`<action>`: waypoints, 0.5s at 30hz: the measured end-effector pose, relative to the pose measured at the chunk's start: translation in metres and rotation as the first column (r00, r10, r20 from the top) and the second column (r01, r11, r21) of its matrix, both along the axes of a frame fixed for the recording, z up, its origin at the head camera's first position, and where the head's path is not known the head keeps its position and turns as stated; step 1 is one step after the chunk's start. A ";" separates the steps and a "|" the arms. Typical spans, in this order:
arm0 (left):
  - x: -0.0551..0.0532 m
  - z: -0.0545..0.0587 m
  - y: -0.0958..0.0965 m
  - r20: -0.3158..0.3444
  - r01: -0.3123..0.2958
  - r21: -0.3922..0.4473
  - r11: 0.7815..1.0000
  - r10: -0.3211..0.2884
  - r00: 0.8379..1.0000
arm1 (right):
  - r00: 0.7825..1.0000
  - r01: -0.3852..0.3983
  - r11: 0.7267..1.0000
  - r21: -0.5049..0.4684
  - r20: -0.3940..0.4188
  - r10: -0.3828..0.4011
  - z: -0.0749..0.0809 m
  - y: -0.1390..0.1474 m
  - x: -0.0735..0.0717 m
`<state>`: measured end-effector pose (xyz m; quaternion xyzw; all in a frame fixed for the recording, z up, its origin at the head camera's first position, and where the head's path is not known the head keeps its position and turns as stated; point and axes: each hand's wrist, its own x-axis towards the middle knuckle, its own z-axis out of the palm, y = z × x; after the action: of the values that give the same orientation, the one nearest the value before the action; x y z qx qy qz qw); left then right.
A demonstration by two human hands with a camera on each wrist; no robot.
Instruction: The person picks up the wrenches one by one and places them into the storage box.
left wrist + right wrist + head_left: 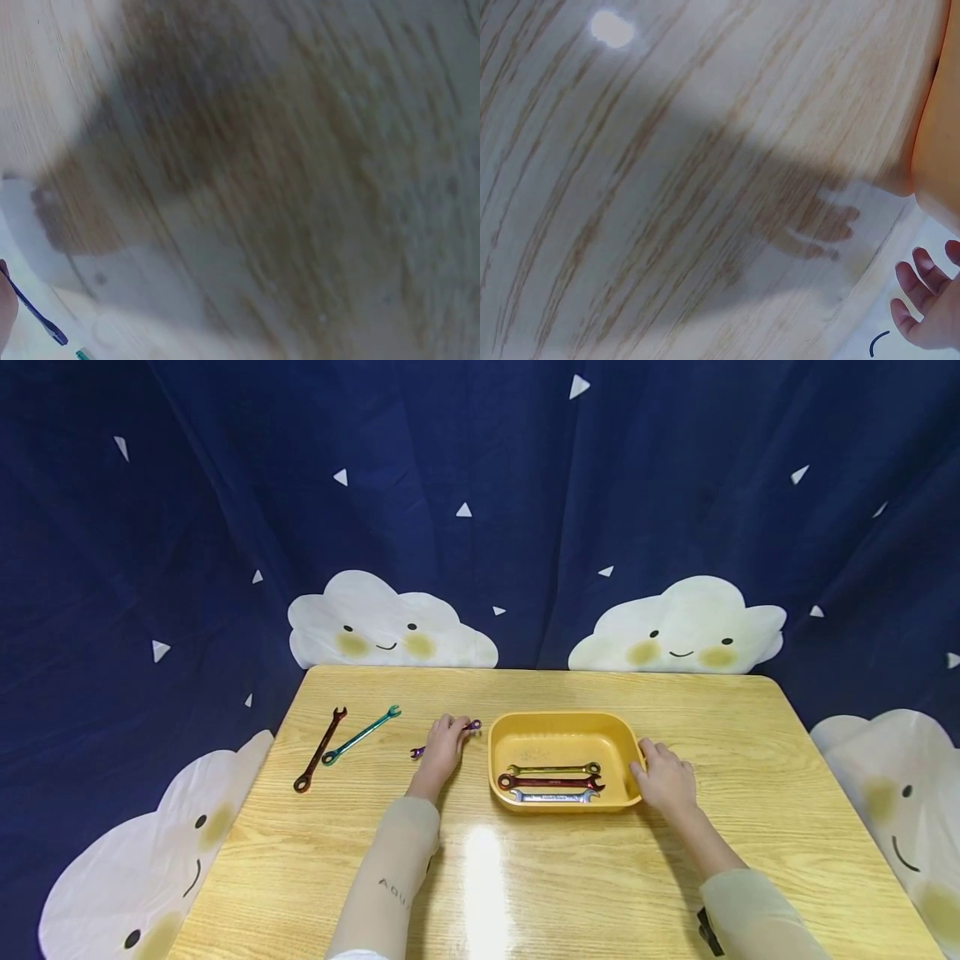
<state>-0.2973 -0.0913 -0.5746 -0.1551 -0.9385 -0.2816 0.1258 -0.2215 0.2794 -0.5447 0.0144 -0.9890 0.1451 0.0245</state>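
My left hand (444,745) pinches a purple wrench (472,725) just left of the yellow bin (564,718). In the left wrist view the same purple wrench (34,309) slants beside the edge of that hand. At the bin's right rim is my right hand (666,779), fingers spread and loosely bent in the right wrist view; whether they touch the rim is hard to tell. Inside the bin lie a yellow-green wrench (555,769), a red wrench (551,782) and a silver-blue wrench (555,797), side by side.
On the left of the wooden table (585,877) lie a dark red wrench (321,750) and a teal wrench (362,736), both slanted. A dark blue curtain (517,460) with white clouds hangs behind the table's far edge.
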 end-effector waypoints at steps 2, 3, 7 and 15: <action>0.000 0.001 0.001 0.015 -0.007 0.003 1.000 0.007 1.000 | 1.000 0.001 1.000 0.001 0.004 -0.001 0.000 0.000 0.000; 0.001 0.001 0.001 0.016 -0.010 0.002 1.000 0.010 1.000 | 1.000 0.002 1.000 0.002 0.006 -0.002 0.001 0.000 0.000; 0.001 0.003 0.003 -0.024 -0.011 0.018 1.000 0.011 1.000 | 1.000 0.003 1.000 0.006 0.015 -0.003 0.001 0.000 -0.001; -0.002 0.013 0.010 -0.115 -0.009 0.094 0.996 0.020 0.993 | 1.000 -0.004 1.000 0.002 0.003 0.004 -0.001 0.000 0.000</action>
<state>-0.2994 -0.0812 -0.5619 -0.1582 -0.9166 -0.3148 0.1890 -0.2220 0.2794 -0.5460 0.0162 -0.9891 0.1443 0.0227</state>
